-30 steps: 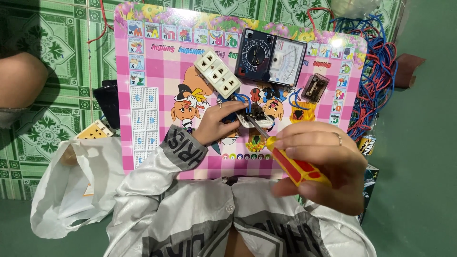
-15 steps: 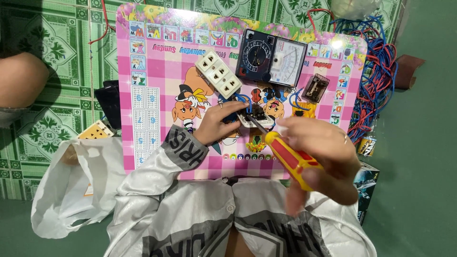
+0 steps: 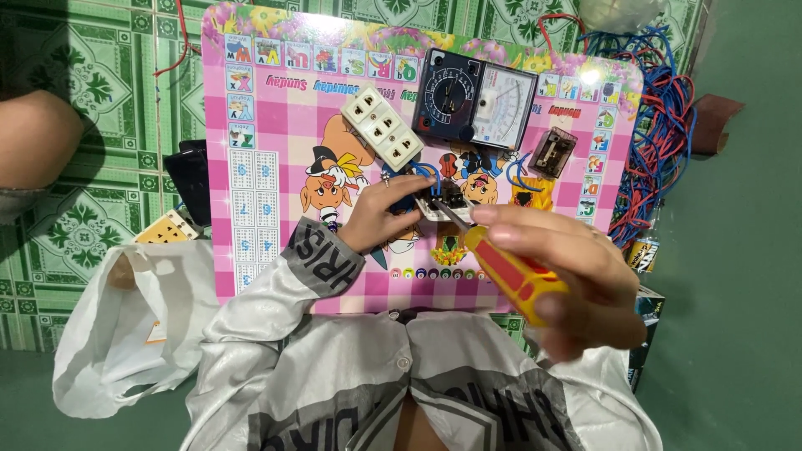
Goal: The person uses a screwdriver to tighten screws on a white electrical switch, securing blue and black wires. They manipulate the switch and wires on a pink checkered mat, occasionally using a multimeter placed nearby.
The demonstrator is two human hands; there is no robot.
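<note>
My right hand (image 3: 568, 276) grips a screwdriver with a yellow and red handle (image 3: 511, 274); its metal tip points up-left onto a small white and black electrical part (image 3: 441, 200) with blue wires. My left hand (image 3: 380, 215) holds that part down on the pink cartoon board (image 3: 267, 192). A white three-socket outlet strip (image 3: 383, 127) lies just above my left hand.
A black analog multimeter (image 3: 476, 98) sits at the board's top. A small clear relay (image 3: 551, 152) lies to its right. Tangled red and blue wires (image 3: 660, 134) pile at the right edge. A white plastic bag (image 3: 125, 334) lies lower left. Another person's knee (image 3: 33, 138) shows at left.
My right hand has turned the screwdriver handle a little, and its fingers have shifted on the grip. My left hand stays on the small part.
</note>
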